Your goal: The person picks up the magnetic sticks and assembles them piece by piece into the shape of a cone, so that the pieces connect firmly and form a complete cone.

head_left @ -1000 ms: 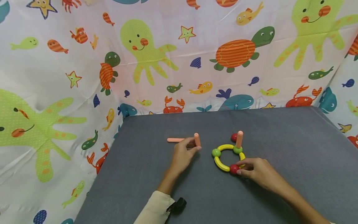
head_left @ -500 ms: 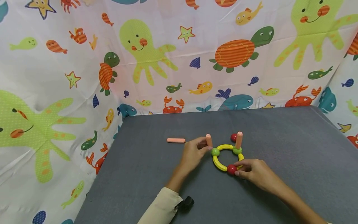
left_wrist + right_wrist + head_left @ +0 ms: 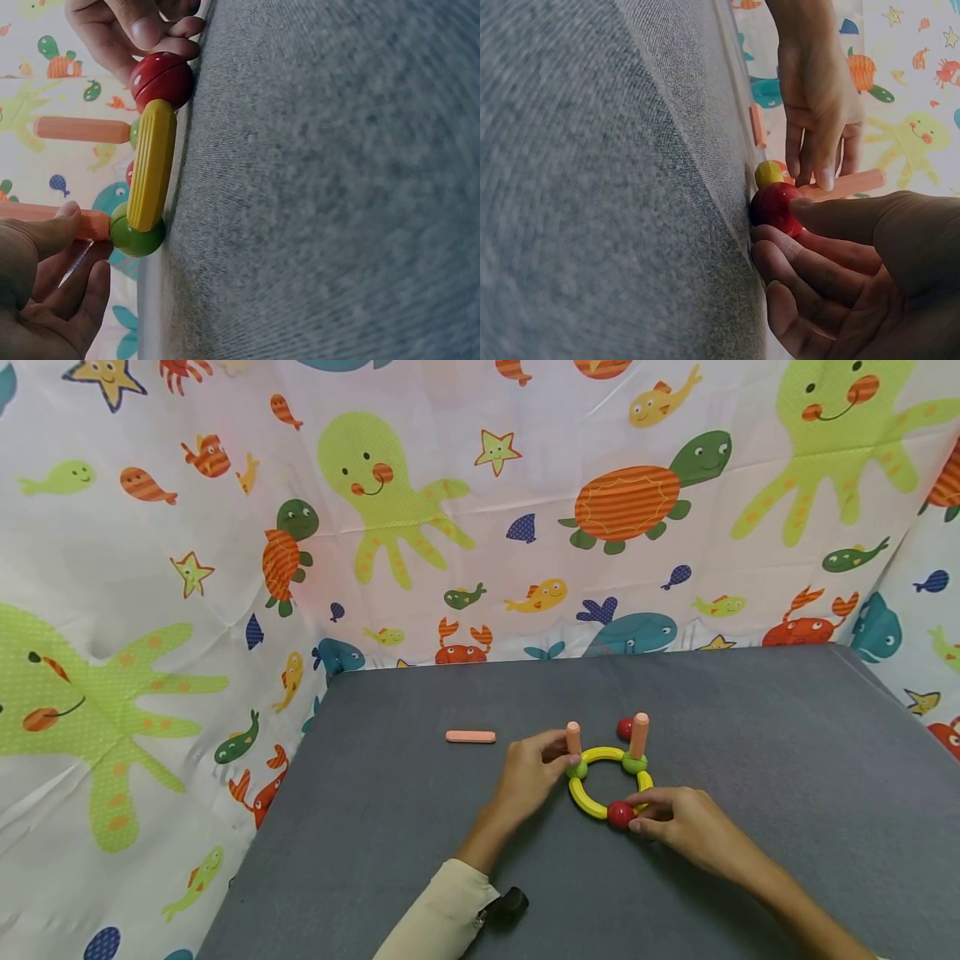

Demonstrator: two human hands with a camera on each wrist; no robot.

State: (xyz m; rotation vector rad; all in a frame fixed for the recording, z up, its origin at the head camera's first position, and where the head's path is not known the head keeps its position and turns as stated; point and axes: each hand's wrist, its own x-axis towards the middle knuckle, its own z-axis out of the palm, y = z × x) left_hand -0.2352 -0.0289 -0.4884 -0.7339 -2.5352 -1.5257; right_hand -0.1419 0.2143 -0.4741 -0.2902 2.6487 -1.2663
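Observation:
My left hand pinches an upright salmon-pink stick at the left green ball. In the left wrist view the stick's lower end meets that green ball. The ball belongs to a ring of yellow curved pieces lying on the table. At the ring's near side my right hand holds a red ball between thumb and fingers, as the right wrist view shows for the same red ball. Another pink stick stands upright on the far-right green ball.
A loose pink stick lies flat to the left of my left hand. Behind the ring sits another red ball, partly hidden by the standing stick. The grey table ends at a curtain printed with sea animals.
My left hand has carried its pink stick rightward to the left green ball. The ring has shifted slightly left, while my right hand keeps hold of the near red ball.

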